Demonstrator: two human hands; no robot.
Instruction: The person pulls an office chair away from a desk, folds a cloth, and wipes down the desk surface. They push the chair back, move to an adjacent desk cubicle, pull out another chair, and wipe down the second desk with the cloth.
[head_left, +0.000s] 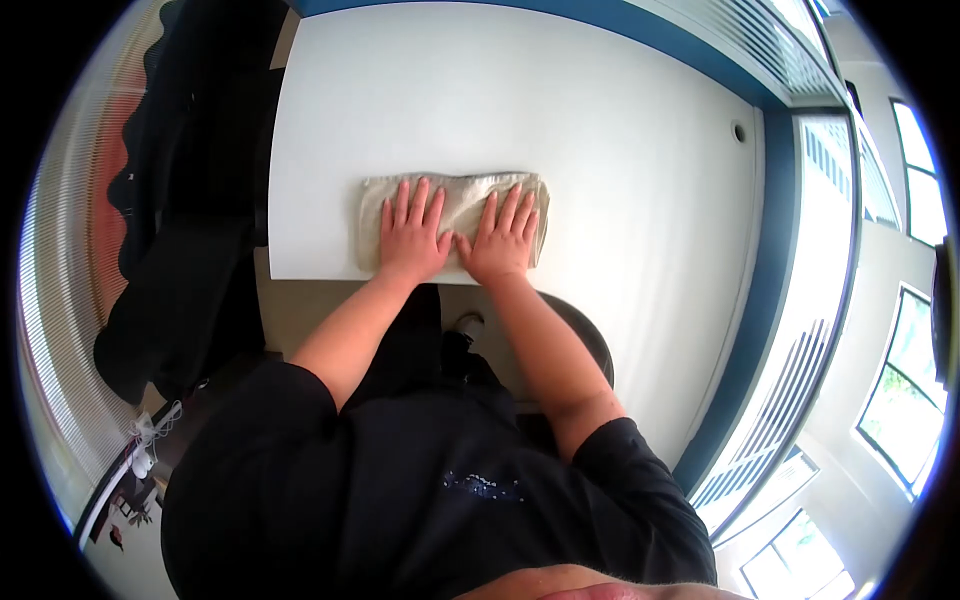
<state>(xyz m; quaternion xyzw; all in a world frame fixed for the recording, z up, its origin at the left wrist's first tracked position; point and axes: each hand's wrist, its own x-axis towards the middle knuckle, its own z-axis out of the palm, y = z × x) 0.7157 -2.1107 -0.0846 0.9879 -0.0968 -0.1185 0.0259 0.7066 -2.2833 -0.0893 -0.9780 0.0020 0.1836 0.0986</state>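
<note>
A folded piece of beige cloth (460,208) lies flat near the front edge of the white table, its long side running left to right. Several layers show at its right end, and a few wrinkles cross its middle. My left hand (411,238) rests palm down on its left half, fingers spread and pointing away from me. On the right half lies my right hand (500,242), also flat with fingers apart. The two thumbs come close together near the middle of the cloth. What kind of cloth item it is, I cannot tell.
The white table (460,90) extends beyond and to the right of the cloth. A blue-edged partition (775,220) borders its far and right sides. A round cable hole (738,131) sits near the right corner. Dark fabric (190,290) hangs at the left.
</note>
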